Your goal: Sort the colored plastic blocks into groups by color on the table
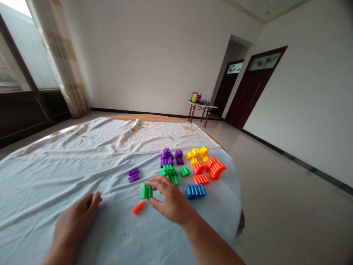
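Right hand [171, 201] bends round small green tubes [147, 191], finger near top, thumb near bottom; cannot tell if it pinches tight. Green tubes sit at middle of light blue cloth [116, 235]. One orange tube [138, 207] lies just in front. Left hand [75, 218] curls up on cloth, well apart. Purple tubes [134, 175] lie behind, toward left. Blue tubes [196, 191] lie right of right hand.

Bare left grip [77, 215], bare left wrist [64, 237], bare right grip [169, 200], tapering fingers [161, 184], bare right forearm [211, 237]
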